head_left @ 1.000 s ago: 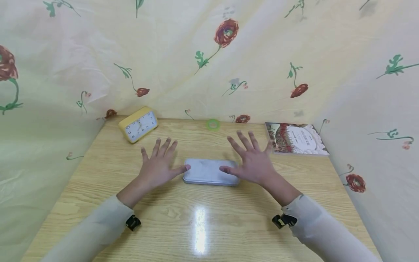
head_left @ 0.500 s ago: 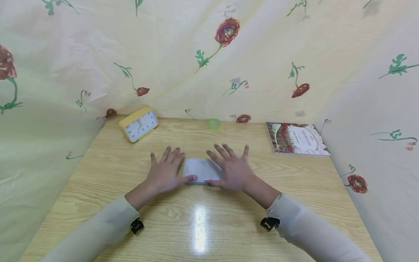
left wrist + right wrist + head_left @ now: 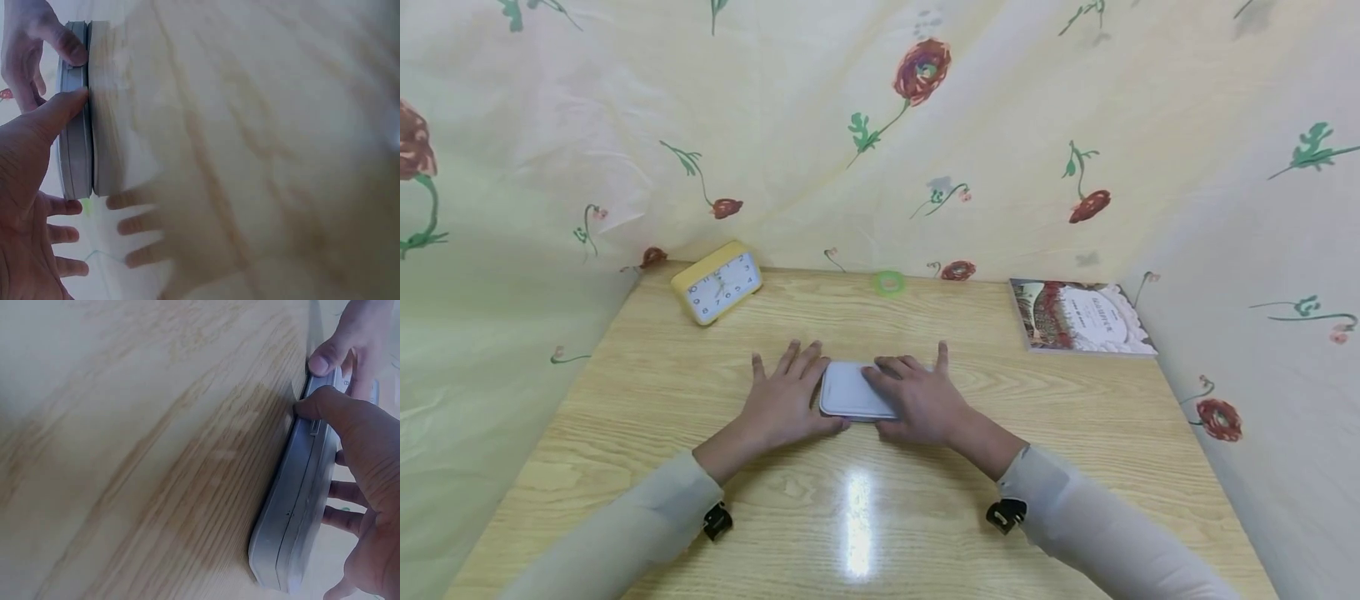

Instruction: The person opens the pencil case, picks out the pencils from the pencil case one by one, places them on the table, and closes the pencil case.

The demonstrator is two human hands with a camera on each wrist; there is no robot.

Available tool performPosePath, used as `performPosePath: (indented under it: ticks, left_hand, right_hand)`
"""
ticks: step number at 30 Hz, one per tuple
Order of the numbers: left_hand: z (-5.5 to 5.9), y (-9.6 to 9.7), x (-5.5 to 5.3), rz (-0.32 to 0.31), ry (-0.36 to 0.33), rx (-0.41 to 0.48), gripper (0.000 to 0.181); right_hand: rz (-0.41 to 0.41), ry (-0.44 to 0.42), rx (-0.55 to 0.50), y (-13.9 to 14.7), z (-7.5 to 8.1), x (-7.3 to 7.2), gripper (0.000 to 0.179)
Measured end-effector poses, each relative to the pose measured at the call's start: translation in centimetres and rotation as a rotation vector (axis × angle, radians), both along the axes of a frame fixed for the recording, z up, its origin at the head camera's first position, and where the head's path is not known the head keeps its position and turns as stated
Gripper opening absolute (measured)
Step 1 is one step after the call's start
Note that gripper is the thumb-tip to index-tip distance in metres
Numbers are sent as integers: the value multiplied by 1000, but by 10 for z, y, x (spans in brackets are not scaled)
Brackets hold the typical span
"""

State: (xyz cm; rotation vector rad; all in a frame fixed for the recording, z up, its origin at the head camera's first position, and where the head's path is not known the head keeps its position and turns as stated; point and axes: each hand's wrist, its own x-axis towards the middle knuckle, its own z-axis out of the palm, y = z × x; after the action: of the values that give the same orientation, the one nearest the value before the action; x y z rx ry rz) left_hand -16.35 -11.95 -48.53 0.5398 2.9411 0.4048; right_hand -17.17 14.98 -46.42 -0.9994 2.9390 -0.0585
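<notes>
A flat, silver-grey pencil case (image 3: 850, 390) with rounded corners lies on the wooden table in front of me. Its lid is down, and a seam runs along its side in the right wrist view. My left hand (image 3: 782, 404) holds its left end, thumb against the front edge and the other fingers spread beside the end. Over the right part lies my right hand (image 3: 928, 404), thumb on the front edge near a small clasp (image 3: 314, 427), fingers bent across the top. The right end is hidden under that hand in the head view. Both thumbs are close together.
A yellow alarm clock (image 3: 718, 283) stands at the back left of the table (image 3: 790, 517). A green ring (image 3: 890, 283), perhaps tape, lies at the back middle. A booklet (image 3: 1081, 317) lies at the back right. Floral cloth (image 3: 820, 125) surrounds the back and sides.
Both hands have moved inward onto the pencil case, the right one farther to the left. The spread right fingers have bent over the top, and both thumbs have come down to the front edge.
</notes>
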Motion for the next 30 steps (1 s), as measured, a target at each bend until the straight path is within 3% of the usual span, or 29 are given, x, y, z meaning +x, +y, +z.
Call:
performPosePath:
  ticks: [8,30]
  left_hand:
    - [-3,1,-3,-34,78,37,100]
    - [1,4,-4,-47,28,111,93]
  right_hand:
    - [15,5,-5,-3,2,-2,86]
    - [28,8,-39,-5,1,-5,83]
